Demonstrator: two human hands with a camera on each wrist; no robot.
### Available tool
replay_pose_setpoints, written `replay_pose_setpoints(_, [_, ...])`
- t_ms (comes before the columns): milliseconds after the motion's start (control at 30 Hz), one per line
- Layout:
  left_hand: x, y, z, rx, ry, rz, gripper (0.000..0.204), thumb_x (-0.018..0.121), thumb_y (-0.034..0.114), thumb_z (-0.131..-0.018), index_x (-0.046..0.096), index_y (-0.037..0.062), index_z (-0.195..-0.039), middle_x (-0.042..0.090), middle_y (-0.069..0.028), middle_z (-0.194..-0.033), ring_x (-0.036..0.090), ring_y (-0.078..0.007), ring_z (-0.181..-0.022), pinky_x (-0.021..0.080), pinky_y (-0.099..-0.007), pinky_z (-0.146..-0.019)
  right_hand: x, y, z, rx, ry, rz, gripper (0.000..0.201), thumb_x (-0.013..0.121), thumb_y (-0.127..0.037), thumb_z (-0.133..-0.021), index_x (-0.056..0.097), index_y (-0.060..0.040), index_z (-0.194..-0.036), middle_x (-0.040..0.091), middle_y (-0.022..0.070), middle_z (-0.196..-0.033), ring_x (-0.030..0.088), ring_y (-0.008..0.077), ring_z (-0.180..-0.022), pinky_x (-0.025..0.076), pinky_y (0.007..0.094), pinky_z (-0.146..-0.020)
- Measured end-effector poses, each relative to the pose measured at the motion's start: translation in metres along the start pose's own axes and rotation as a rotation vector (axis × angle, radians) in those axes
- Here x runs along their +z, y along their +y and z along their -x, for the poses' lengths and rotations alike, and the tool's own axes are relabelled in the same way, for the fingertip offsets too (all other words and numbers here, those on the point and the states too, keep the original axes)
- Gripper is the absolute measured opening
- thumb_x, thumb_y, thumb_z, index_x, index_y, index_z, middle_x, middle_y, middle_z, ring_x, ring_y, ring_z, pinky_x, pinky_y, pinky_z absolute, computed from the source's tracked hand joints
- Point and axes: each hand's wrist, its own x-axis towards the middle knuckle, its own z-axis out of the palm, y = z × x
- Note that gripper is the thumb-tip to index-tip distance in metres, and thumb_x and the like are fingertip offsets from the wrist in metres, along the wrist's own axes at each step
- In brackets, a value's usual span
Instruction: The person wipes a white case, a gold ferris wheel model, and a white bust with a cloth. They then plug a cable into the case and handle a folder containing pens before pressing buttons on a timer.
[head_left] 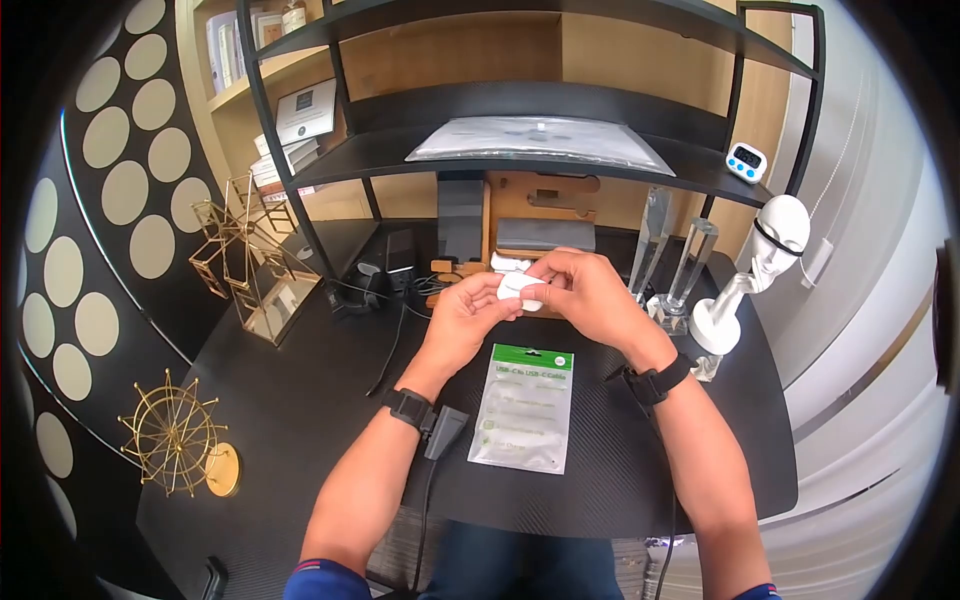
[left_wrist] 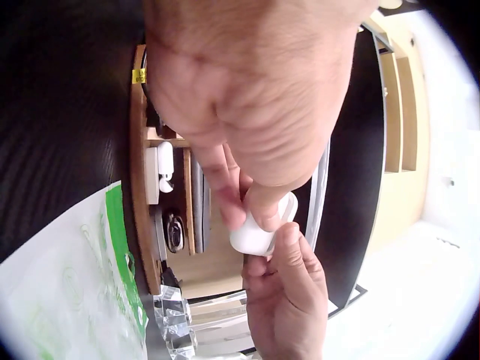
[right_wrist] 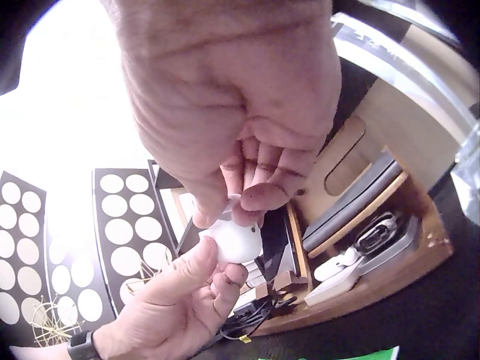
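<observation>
A small, rounded white earbud case is between the two hands, above the desk. My left hand grips it from the left, thumb and fingertips on its body. From the right, my right hand pinches its upper part with thumb and forefinger. In the right wrist view the case shows a small dark spot near the right fingertips. The left wrist view has its smooth white shell partly hidden behind the fingers. Below the hands, a USB-C cable pouch with a green top lies flat on the desk.
Behind the hands stands a wooden organizer holding a white item and a coiled dark cable. Crystal trophies and a white head figurine stand right. Gold wheel ornaments stand left. A black shelf spans above.
</observation>
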Motion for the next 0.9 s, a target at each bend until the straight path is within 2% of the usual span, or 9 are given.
replay_pose_setpoints(133, [-0.004,0.002,0.001,-0.025,-0.015,-0.034,0.032,0.073,0.001,-0.101,0.064,-0.0032,-0.131,0.075,-0.0109,-0.116,0.073,-0.0159,-0.1,0.06,-0.0298,-0.089,0.002,0.005,-0.001,-0.039,0.008,-0.042,0.023,0.081,-0.016,-0.096,0.077,0.0027,-0.108,0.07,0.005,-0.086,0.059,0.0086,-0.071,0.05,0.0279,-0.066])
replay_pose_setpoints(200, [-0.005,0.0,0.0,-0.047,0.008,-0.015,0.033,0.074,0.002,-0.101,0.063,-0.0025,-0.131,0.075,-0.0112,-0.115,0.074,-0.0169,-0.1,0.06,-0.0301,-0.09,0.002,0.003,-0.002,0.136,-0.048,-0.244,0.023,0.078,-0.018,-0.099,0.077,0.0032,-0.11,0.069,0.0032,-0.08,0.058,0.0077,-0.068,0.05,0.0259,-0.063])
replay_pose_setpoints(333, [-0.004,-0.003,0.0,-0.06,0.007,0.034,0.034,0.074,0.002,-0.101,0.062,-0.0018,-0.132,0.075,-0.0119,-0.116,0.074,-0.0183,-0.102,0.06,-0.0307,-0.091,0.0,0.007,-0.003,0.15,-0.043,-0.293,0.027,0.073,-0.021,-0.105,0.077,0.004,-0.113,0.069,0.0027,-0.076,0.059,0.007,-0.066,0.05,0.0247,-0.061])
replay_pose_setpoints(400, [-0.003,-0.003,0.0,-0.068,0.002,0.036,0.035,0.073,0.001,-0.101,0.061,-0.0013,-0.133,0.074,-0.0131,-0.117,0.075,-0.0194,-0.103,0.06,-0.0313,-0.092,-0.002,0.007,-0.003,0.22,-0.087,-0.255,0.03,0.067,-0.023,-0.108,0.076,0.004,-0.118,0.071,0.0038,-0.079,0.061,0.0071,-0.067,0.051,0.0244,-0.06])
replay_pose_setpoints(533, [-0.001,-0.005,0.001,-0.038,0.003,0.059,0.033,0.071,0.002,-0.102,0.064,-0.0018,-0.134,0.076,-0.0125,-0.117,0.075,-0.0165,-0.098,0.061,-0.0292,-0.091,0.002,0.006,0.0,0.169,-0.033,-0.286,0.028,0.064,-0.02,-0.108,0.078,0.0043,-0.115,0.073,0.0062,-0.079,0.066,0.0097,-0.067,0.054,0.0268,-0.061])
replay_pose_setpoints(700, [-0.005,-0.007,-0.002,-0.022,0.031,0.058,0.031,0.072,0.003,-0.102,0.064,-0.003,-0.131,0.077,-0.0125,-0.116,0.075,-0.0168,-0.1,0.061,-0.0298,-0.092,0.009,0.009,-0.001,0.092,-0.031,-0.321,0.028,0.065,-0.015,-0.106,0.074,0.0013,-0.127,0.075,0.0068,-0.085,0.066,0.0094,-0.068,0.053,0.0267,-0.061])
replay_pose_setpoints(833, [-0.008,-0.009,0.001,-0.093,0.032,0.025,0.03,0.072,0.004,-0.103,0.065,-0.0026,-0.131,0.077,-0.0115,-0.115,0.076,-0.0166,-0.101,0.062,-0.029,-0.092,0.012,0.015,0.0,0.132,-0.076,-0.208,0.033,0.07,-0.011,-0.102,0.072,-0.0002,-0.133,0.077,0.0086,-0.09,0.069,0.0106,-0.071,0.054,0.0282,-0.063])
replay_pose_setpoints(900, [-0.008,-0.01,0.0,-0.095,0.04,0.033,0.03,0.072,0.005,-0.103,0.065,-0.002,-0.131,0.077,-0.0108,-0.115,0.076,-0.0164,-0.101,0.062,-0.0284,-0.092,0.013,0.011,0.003,0.111,-0.093,-0.188,0.035,0.072,-0.01,-0.101,0.072,-0.0036,-0.135,0.076,0.0033,-0.089,0.069,0.0086,-0.075,0.053,0.0261,-0.063])
